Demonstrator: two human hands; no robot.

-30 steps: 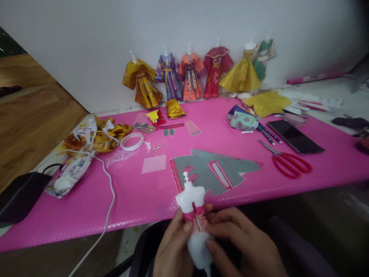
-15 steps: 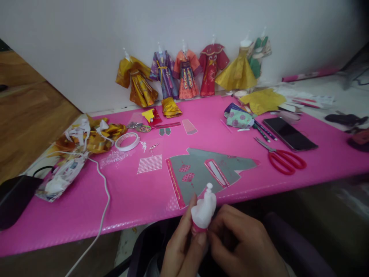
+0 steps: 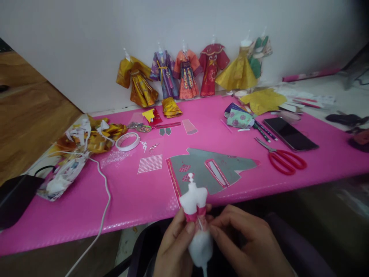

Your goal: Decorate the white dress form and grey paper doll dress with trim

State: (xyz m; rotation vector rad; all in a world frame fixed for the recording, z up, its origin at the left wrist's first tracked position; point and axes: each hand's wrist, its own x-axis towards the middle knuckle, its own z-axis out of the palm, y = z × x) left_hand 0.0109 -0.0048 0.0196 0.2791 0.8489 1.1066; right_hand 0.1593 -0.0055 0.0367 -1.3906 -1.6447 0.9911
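Observation:
A small white doll torso form (image 3: 193, 198) stands upright at the bottom centre, just in front of the table edge. Pink material wraps its chest and waist, and its lower part is white with a thin stem below. My left hand (image 3: 176, 240) grips the form by its left side, thumb in front. From the right, my right hand (image 3: 245, 238) has thumb and forefinger pinched at the pink waist material. Behind the form lies a grey cut piece (image 3: 198, 157) with red trim and patterns.
Red-handled scissors (image 3: 284, 159) and a phone (image 3: 291, 132) lie right. A white tape roll (image 3: 127, 141), gold scraps (image 3: 100, 134) and a white cable (image 3: 105, 192) are left. Several dressed forms, including a red one (image 3: 211, 71), stand along the wall.
The form has shifted left and turned, so its chest and waist now show. My left hand has moved slightly left with it, and my right fingers have come onto the pink waist.

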